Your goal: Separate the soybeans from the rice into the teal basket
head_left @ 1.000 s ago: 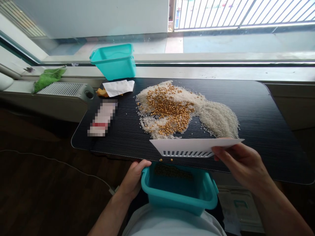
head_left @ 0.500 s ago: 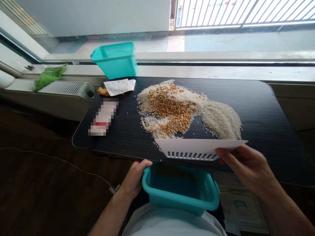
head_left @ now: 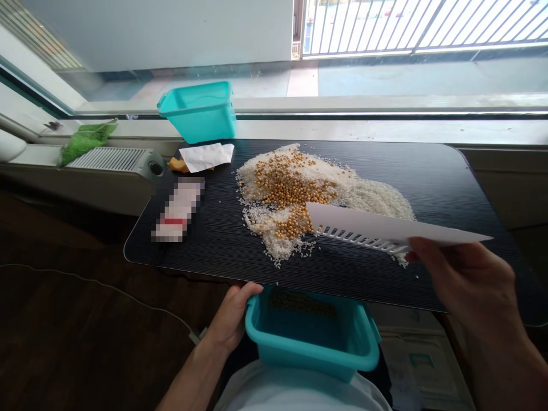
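My left hand [head_left: 234,315] grips the left rim of a teal plastic bin [head_left: 312,343], held on my lap against the table's front edge. Yellowish grains or beans [head_left: 299,301] lie in the bin's shadowed bottom. Over the table, my right hand [head_left: 468,279] pinches the right end of a white slotted plastic card [head_left: 385,224]. Its left end reaches the yellow beans [head_left: 285,185], which look like soybeans. They lie mixed with a spread heap of white rice [head_left: 372,197]. Part of the rice is hidden behind the card.
On the dark table [head_left: 454,182], a white paper [head_left: 208,157] rests over something orange-yellow, near a blurred packet [head_left: 178,210]. A second teal bin [head_left: 201,114] stands at the back left by the window. A green cloth [head_left: 88,140] lies on the radiator [head_left: 115,160].
My right hand has moved the slotted card to the right and tilted it, uncovering rice near the front edge. My left hand stays on the bin.
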The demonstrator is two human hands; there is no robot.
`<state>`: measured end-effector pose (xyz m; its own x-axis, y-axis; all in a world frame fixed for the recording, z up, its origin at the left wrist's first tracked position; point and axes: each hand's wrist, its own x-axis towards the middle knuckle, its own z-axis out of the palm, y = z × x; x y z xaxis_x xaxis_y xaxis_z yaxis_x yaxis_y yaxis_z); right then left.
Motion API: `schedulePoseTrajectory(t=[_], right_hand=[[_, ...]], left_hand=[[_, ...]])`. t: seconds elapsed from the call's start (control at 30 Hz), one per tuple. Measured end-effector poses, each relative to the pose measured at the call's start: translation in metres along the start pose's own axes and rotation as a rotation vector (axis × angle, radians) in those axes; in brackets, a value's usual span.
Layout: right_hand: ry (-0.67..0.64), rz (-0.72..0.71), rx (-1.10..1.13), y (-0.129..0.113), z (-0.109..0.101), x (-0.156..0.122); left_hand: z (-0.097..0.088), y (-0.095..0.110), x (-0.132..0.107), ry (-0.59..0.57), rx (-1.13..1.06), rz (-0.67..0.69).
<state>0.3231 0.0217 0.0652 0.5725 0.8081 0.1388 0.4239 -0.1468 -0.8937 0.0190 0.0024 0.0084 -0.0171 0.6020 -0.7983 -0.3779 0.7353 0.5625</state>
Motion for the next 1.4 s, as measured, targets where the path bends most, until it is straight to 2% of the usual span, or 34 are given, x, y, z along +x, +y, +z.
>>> schedulePoseTrajectory(t=[0.13,0.27,0.4,0.5,0.67,0.73,0.9,1.03,1.2,1.4], right_hand=[[-0.014,-0.060,0.001,0.006,0.001,0.003],[-0.104,-0.196,0.067,0.014,0.006,0.006],[-0.280,-0.304,0.116,0.018,0.022,0.006],[-0.384,-0.346,0.157,0.012,0.039,0.003],[-0.476,-0.403,0.217,0.000,0.059,0.005],[-0.458,-0.375,0.217,0.000,0.060,0.009],[-0.231,-0.196,0.169,0.009,0.046,0.022],[-0.164,-0.176,0.183,0.016,0.035,0.028],[-0.177,-0.138,0.224,0.017,0.034,0.027],[-0.282,-0.117,0.231,0.018,0.032,0.034]], left_hand=[[0.001,0.001,-0.002,0.001,0.000,-0.004],[0.002,0.002,-0.002,0.018,0.017,-0.005],[0.003,0.003,-0.003,0.016,0.015,0.011],[0.002,0.003,-0.003,-0.011,0.025,0.010],[0.000,0.001,-0.002,-0.023,0.033,0.014],[-0.002,0.000,-0.001,-0.043,0.026,0.021],[-0.004,-0.001,0.001,-0.066,0.003,0.017],[0.000,0.001,-0.001,-0.036,-0.019,0.022],[0.002,0.002,-0.003,-0.018,-0.008,0.009],[0.004,0.002,-0.004,0.027,-0.004,-0.004]])
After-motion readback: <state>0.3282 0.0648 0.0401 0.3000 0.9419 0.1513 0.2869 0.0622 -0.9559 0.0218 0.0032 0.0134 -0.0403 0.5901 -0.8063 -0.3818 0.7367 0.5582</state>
